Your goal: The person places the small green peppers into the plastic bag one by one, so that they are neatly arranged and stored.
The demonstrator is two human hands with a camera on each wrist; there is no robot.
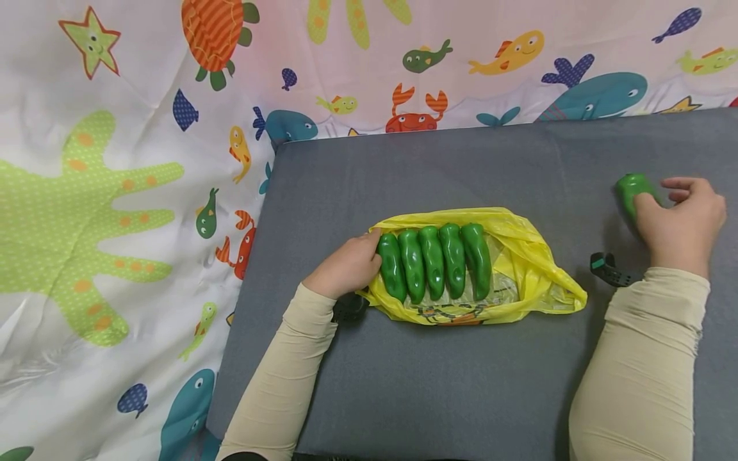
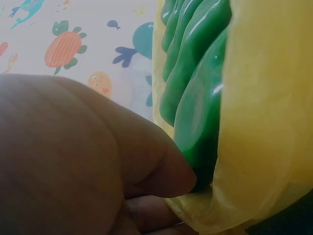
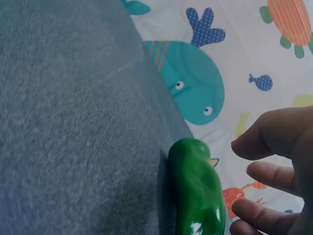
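A yellow plastic bag point(image 1: 533, 256) lies spread on the grey table, its mouth pulled wide around a row of several shiny green peppers point(image 1: 433, 262). At the bag's left end my left hand point(image 1: 352, 262) pinches the rim; the left wrist view shows its thumb point(image 2: 166, 171) against the end pepper point(image 2: 200, 112), with other fingers partly hidden below. Off to the right, one more green pepper point(image 1: 634, 191) rests on the table. My right hand point(image 1: 681, 221) hovers beside it with fingers spread, and the right wrist view has a gap between fingers and pepper point(image 3: 195, 188).
The grey table point(image 1: 450, 384) ends at the back and left against a white curtain point(image 1: 144, 38) printed with sea animals. A dark band point(image 1: 611, 270) sits at my right wrist, and a dark device point(image 1: 349, 308) at my left.
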